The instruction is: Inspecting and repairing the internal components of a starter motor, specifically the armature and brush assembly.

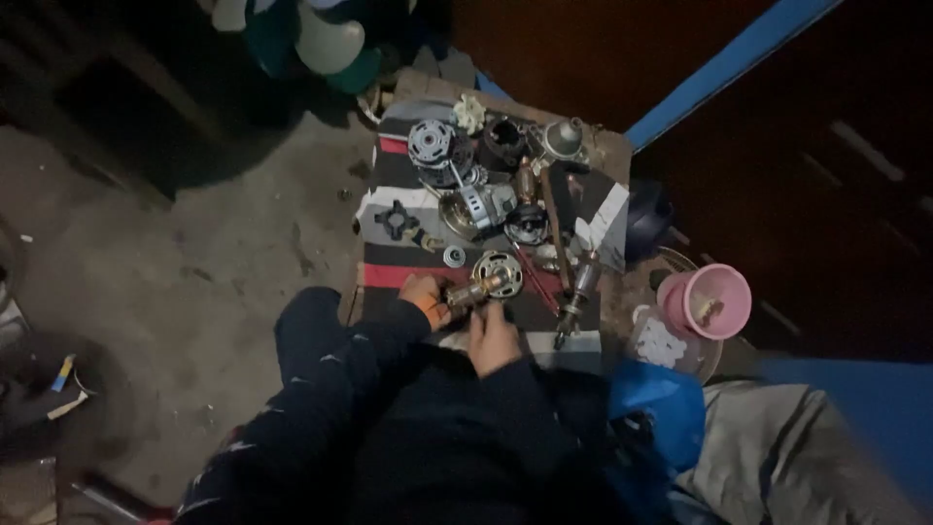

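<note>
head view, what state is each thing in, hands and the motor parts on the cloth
left hand: fingers closed on the motor rotor's left end
right hand: resting below the rotor, grip unclear
motor rotor: lying sideways, held over the cloth
round motor end cover: lying flat, at the rotor's right end
black cross-shaped coupling: loose, flat on the cloth
striped cloth: spread flat under the parts
pink cup: upright, open, something small inside

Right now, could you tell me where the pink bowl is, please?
In the head view, the pink bowl sits at the right, just off the right edge of the striped cloth, beside the blue bag.
</note>
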